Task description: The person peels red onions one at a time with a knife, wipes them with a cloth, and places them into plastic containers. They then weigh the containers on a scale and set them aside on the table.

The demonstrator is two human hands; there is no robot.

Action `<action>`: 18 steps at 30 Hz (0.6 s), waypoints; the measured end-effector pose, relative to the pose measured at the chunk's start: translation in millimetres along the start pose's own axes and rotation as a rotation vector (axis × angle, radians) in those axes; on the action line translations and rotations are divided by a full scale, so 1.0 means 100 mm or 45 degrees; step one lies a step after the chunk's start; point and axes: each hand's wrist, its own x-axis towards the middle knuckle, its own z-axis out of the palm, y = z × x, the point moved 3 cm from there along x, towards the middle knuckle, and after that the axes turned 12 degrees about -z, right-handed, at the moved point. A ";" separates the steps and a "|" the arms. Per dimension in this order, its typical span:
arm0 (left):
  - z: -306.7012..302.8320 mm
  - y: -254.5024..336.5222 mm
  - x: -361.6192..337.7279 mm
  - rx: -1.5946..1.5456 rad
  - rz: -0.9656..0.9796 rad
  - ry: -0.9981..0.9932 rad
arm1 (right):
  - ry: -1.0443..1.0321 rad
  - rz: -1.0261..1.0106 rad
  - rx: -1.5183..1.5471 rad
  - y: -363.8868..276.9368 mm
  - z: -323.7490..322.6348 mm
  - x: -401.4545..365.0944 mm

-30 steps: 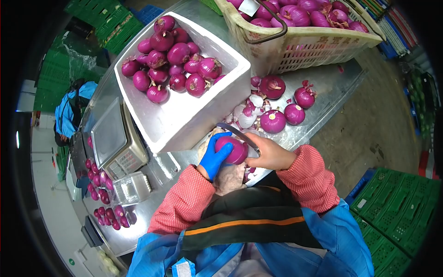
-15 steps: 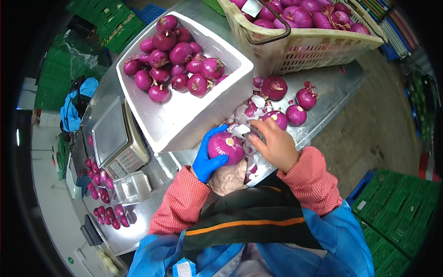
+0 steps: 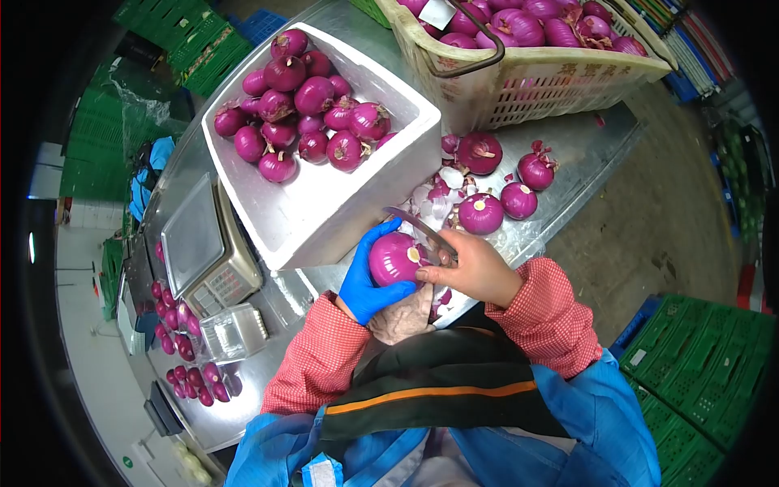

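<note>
My left hand [image 3: 363,280], in a blue glove, is wrapped round a large purple onion [image 3: 395,258], its pale cut end turned to the right. A knife [image 3: 422,226] is in my bare right hand [image 3: 475,268]; its curved blade points up and left above the onion, and my thumb rests by the onion's cut end. Loose skins [image 3: 430,200] lie just beyond my hands on the metal table [image 3: 580,162]. Several whole onions [image 3: 481,213] sit to the right of the skins.
A white foam box [image 3: 357,199] with onions stands at the upper left of my hands. Behind is a crate [image 3: 552,85] full of onions. A scale [image 3: 223,268], a clear plastic tray [image 3: 233,331] and packed onions [image 3: 195,381] are at left. Green crates [image 3: 698,357] stand at lower right.
My right hand, earlier over the skins with fingers apart, has moved down to the onion's side and now holds the knife. The onion in my left hand has barely moved.
</note>
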 end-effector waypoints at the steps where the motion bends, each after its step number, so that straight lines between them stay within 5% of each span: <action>1: 0.00 0.02 0.00 0.035 0.030 0.021 | 0.065 -0.053 0.223 0.07 0.06 -0.01; 7: -0.03 -0.08 0.02 0.336 0.158 0.155 | -0.393 0.156 1.048 -0.12 0.05 -0.08; 10: -0.03 0.00 0.01 0.237 0.083 0.105 | 0.142 0.102 1.015 -0.14 -0.12 0.02; 11: -0.04 0.01 -0.01 0.169 0.071 0.079 | 0.250 0.034 0.560 0.05 -0.15 0.05; 14: -0.05 0.09 -0.06 0.059 0.030 -0.001 | 0.200 -0.154 0.124 0.12 -0.13 0.10; 18: -0.04 0.09 -0.13 0.068 0.024 -0.043 | -0.160 -0.149 -0.024 -0.02 -0.02 0.17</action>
